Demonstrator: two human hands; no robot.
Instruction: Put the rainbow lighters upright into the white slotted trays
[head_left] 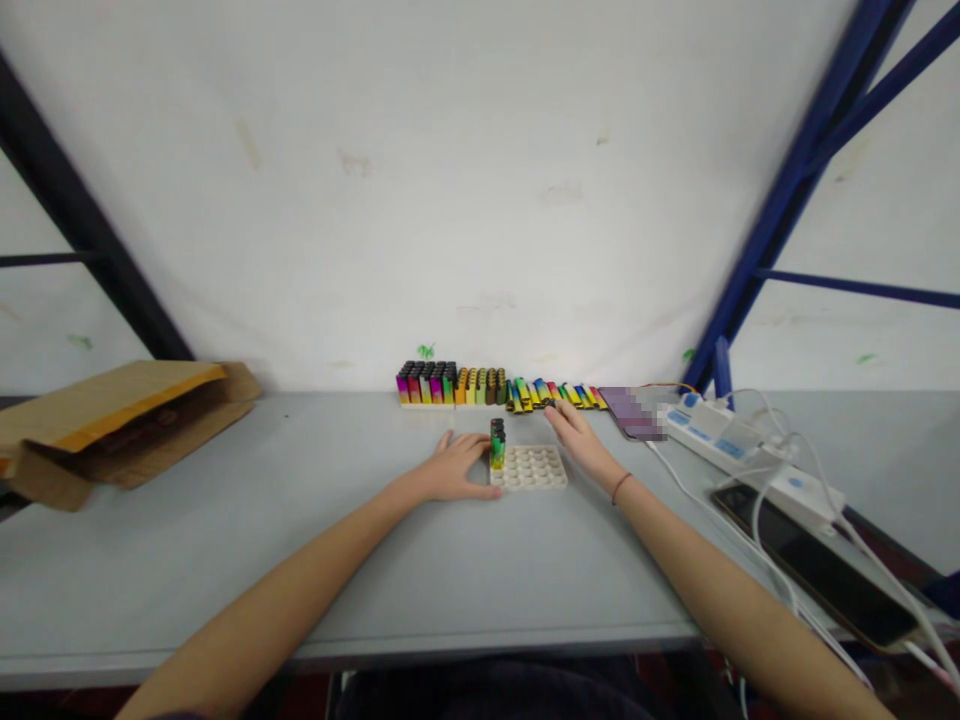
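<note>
A white tray [534, 482] with rows of round holes lies on the table in front of me. Several green-and-yellow lighters [497, 447] with black tops stand upright in its left end. My left hand [456, 468] grips that left end, thumb at the front corner and fingers behind. Farther back on the right, my right hand [576, 432] is closed at the front of a row of loose multicoloured lighters [540, 391] lying down. A dark lighter end shows at its fingertips; the rest of that lighter is hard to make out.
Against the wall stand filled trays of purple-pink lighters [426, 384] and yellow-to-brown lighters [481, 386]. An open cardboard box [135, 420] lies left. To the right are a blurred flat device [630, 412], a power strip [750, 460], a phone [817, 565] and white cables.
</note>
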